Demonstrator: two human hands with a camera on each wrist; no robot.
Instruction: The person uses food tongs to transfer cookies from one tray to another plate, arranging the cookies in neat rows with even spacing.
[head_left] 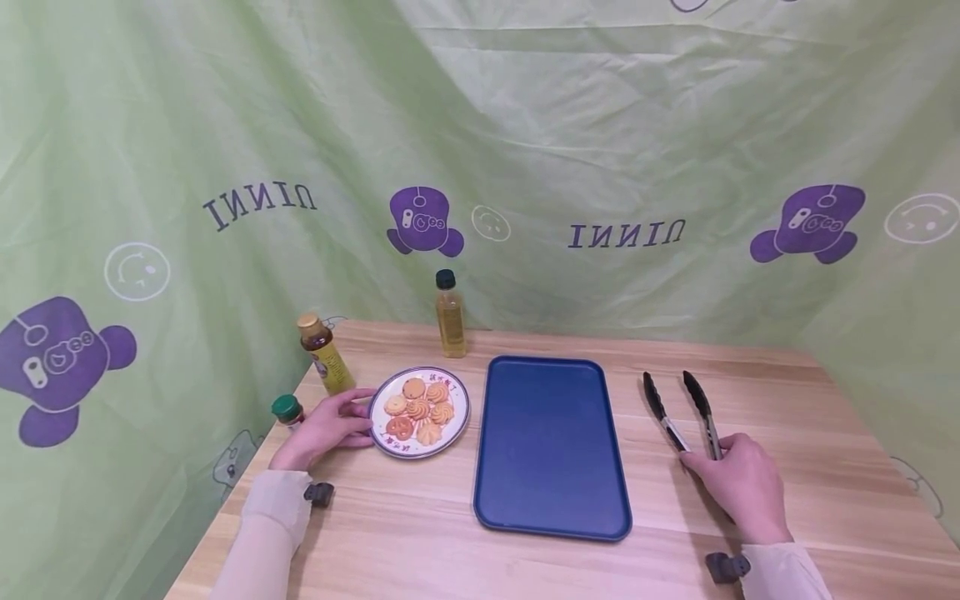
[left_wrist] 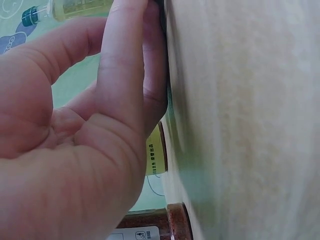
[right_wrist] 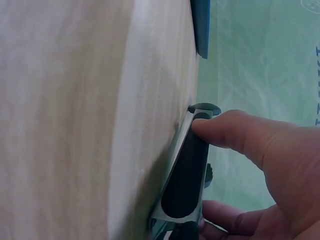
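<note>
My left hand (head_left: pixel 335 427) holds the left rim of a round white plate (head_left: pixel 382 397), with thumb and fingers spread along the edge. Several cookies (head_left: pixel 417 410) lie on the plate. In the left wrist view the left hand (left_wrist: pixel 100 105) covers most of the fingertip contact. My right hand (head_left: pixel 742 483) grips metal tongs (head_left: pixel 677 435) with black tips, which are spread apart and point away from me. The right wrist view shows the thumb of the right hand (right_wrist: pixel 265 165) on the dark handle of the tongs (right_wrist: pixel 187 175).
A dark blue tray (head_left: pixel 551 450) lies between plate and tongs. Behind the plate stands an oil bottle (head_left: pixel 452 321). At the left edge are a yellow-labelled bottle (head_left: pixel 328 358) and a green-capped jar (head_left: pixel 287 408). A green printed cloth (head_left: pixel 525 150) hangs behind the wooden table (head_left: pixel 420 533).
</note>
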